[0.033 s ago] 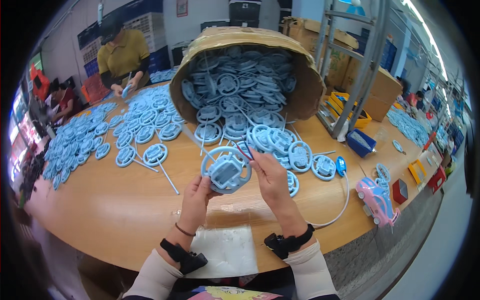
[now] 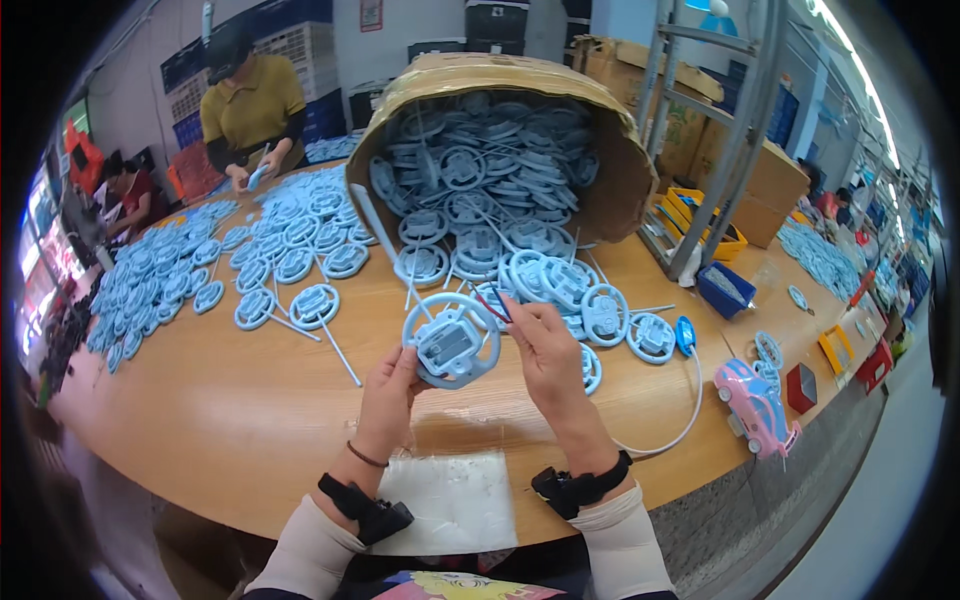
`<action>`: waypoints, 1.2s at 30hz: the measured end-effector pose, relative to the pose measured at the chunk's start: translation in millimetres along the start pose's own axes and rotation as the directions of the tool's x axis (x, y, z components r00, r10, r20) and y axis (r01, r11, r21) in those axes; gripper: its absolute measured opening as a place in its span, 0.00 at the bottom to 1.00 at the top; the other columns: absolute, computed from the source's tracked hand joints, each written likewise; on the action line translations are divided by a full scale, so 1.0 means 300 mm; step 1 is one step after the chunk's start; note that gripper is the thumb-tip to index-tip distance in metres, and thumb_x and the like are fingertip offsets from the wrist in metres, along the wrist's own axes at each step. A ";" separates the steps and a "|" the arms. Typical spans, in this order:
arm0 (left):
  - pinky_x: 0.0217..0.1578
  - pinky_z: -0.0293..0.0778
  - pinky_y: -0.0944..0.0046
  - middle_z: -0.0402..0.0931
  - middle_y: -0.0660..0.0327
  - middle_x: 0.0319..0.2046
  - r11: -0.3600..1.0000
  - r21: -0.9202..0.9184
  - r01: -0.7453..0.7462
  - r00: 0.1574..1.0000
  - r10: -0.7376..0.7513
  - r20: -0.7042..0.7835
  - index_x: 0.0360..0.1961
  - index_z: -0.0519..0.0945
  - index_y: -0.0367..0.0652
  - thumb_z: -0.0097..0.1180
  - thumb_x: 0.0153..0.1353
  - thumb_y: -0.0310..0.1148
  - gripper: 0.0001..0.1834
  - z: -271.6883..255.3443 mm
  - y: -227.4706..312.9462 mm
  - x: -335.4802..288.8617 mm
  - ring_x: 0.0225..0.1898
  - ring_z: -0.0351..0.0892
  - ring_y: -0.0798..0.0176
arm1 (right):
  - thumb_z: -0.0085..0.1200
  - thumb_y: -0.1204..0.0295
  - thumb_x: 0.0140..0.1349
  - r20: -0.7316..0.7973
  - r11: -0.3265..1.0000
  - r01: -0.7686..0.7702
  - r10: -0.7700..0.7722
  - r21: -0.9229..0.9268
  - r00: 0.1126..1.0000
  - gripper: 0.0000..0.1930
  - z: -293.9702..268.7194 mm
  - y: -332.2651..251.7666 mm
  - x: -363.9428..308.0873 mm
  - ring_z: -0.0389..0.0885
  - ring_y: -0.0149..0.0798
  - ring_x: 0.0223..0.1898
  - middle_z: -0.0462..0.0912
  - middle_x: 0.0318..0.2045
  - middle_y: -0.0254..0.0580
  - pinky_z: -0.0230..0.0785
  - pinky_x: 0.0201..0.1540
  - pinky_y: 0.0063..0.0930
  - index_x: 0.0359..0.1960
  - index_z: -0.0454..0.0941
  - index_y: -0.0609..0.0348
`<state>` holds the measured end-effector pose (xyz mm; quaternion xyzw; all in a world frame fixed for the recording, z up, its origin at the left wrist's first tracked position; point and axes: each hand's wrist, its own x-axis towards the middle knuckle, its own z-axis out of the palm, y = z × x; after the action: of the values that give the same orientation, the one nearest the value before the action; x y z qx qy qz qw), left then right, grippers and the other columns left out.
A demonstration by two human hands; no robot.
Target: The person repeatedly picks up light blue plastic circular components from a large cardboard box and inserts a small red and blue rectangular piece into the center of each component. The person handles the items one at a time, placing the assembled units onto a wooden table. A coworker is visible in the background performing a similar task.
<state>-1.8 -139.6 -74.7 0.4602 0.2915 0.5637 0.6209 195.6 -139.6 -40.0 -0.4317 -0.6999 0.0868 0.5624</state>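
Note:
In my left hand is a light blue toy steering wheel, gripped at its lower left rim, with a battery-box-like recess in its hub facing up. A pale blue stick slants up and left from it. My right hand is closed, thumb against fingers, on thin red and dark wires beside the wheel's upper right rim. Whether the wires join the wheel is hard to make out. Just beyond, more blue wheels lie heaped on the wooden table.
A big cardboard drum lies tipped over, spilling wheels. To the right are a metal rack, a blue bin, a blue device with a white cable and a pink toy car. A co-worker handles a blue part at far left.
The held wheel has tilted slightly in my left hand. The whole view has shifted a little; both hands keep their holds.

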 end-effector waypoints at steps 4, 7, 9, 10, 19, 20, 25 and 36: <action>0.35 0.76 0.68 0.76 0.63 0.31 0.987 0.152 0.047 0.997 -0.038 -0.062 0.43 0.74 0.35 0.44 0.66 0.38 0.16 -0.114 0.016 0.020 0.32 0.77 0.71 | 0.54 0.78 0.53 0.143 0.990 0.139 -0.136 -0.016 0.980 0.17 0.011 -0.044 -0.015 0.78 0.44 0.28 0.79 0.30 0.40 0.70 0.27 0.32 0.46 0.76 0.49; 0.33 0.76 0.70 0.76 0.63 0.30 0.973 0.227 0.052 0.997 -0.038 -0.067 0.44 0.74 0.35 0.44 0.66 0.37 0.16 -0.124 0.033 0.023 0.30 0.76 0.72 | 0.52 0.76 0.54 0.359 0.981 0.185 -0.153 -0.057 0.921 0.15 0.018 -0.028 -0.033 0.78 0.44 0.28 0.79 0.29 0.38 0.70 0.26 0.33 0.43 0.77 0.47; 0.32 0.76 0.70 0.76 0.64 0.30 0.966 0.253 0.053 0.997 -0.036 -0.072 0.45 0.74 0.34 0.45 0.65 0.36 0.16 -0.119 0.049 0.018 0.29 0.76 0.72 | 0.51 0.75 0.54 0.475 0.964 0.211 -0.113 -0.158 0.873 0.15 0.019 -0.001 -0.041 0.79 0.44 0.28 0.80 0.29 0.37 0.70 0.27 0.33 0.44 0.77 0.45; 0.31 0.76 0.71 0.76 0.64 0.30 0.964 0.259 0.055 0.997 -0.037 -0.073 0.45 0.74 0.34 0.45 0.65 0.36 0.16 -0.116 0.053 0.014 0.29 0.76 0.73 | 0.50 0.75 0.54 0.483 0.969 0.190 -0.093 -0.156 0.871 0.16 0.020 -0.003 -0.044 0.79 0.44 0.28 0.79 0.29 0.37 0.70 0.27 0.33 0.45 0.77 0.45; 0.29 0.76 0.72 0.75 0.63 0.30 0.969 0.226 0.097 0.994 -0.085 -0.063 0.45 0.74 0.34 0.47 0.64 0.36 0.16 -0.099 0.056 0.005 0.28 0.75 0.73 | 0.48 0.78 0.55 0.530 0.992 0.119 -0.073 -0.052 0.845 0.18 0.029 -0.028 -0.044 0.79 0.42 0.28 0.80 0.29 0.38 0.70 0.29 0.30 0.46 0.78 0.42; 0.28 0.76 0.72 0.75 0.63 0.30 0.972 0.209 0.109 0.993 -0.098 -0.061 0.45 0.74 0.34 0.48 0.64 0.36 0.16 -0.096 0.055 0.005 0.28 0.75 0.73 | 0.49 0.79 0.54 0.515 0.996 0.092 -0.081 0.005 0.853 0.19 0.038 -0.012 -0.050 0.79 0.41 0.29 0.80 0.29 0.39 0.70 0.29 0.28 0.47 0.78 0.43; 0.28 0.76 0.72 0.76 0.64 0.30 0.979 0.157 0.129 0.988 -0.114 -0.099 0.44 0.75 0.35 0.49 0.63 0.35 0.14 -0.097 0.044 -0.001 0.27 0.76 0.73 | 0.50 0.80 0.54 0.528 0.997 0.075 -0.067 0.007 0.847 0.19 0.044 -0.029 -0.042 0.79 0.40 0.29 0.80 0.28 0.40 0.69 0.30 0.27 0.46 0.78 0.44; 0.31 0.77 0.71 0.77 0.64 0.32 0.980 0.097 0.171 0.984 -0.166 -0.055 0.43 0.75 0.38 0.47 0.64 0.38 0.14 -0.117 0.000 0.019 0.29 0.78 0.72 | 0.51 0.79 0.52 0.534 0.994 0.100 -0.106 0.040 0.839 0.17 0.033 0.007 -0.047 0.78 0.43 0.33 0.80 0.30 0.40 0.69 0.34 0.31 0.44 0.79 0.43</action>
<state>-31.7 -125.6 -88.1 0.4515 0.3723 0.5040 0.6353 188.1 -144.8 -54.8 -0.3489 -0.8507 0.1771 0.3509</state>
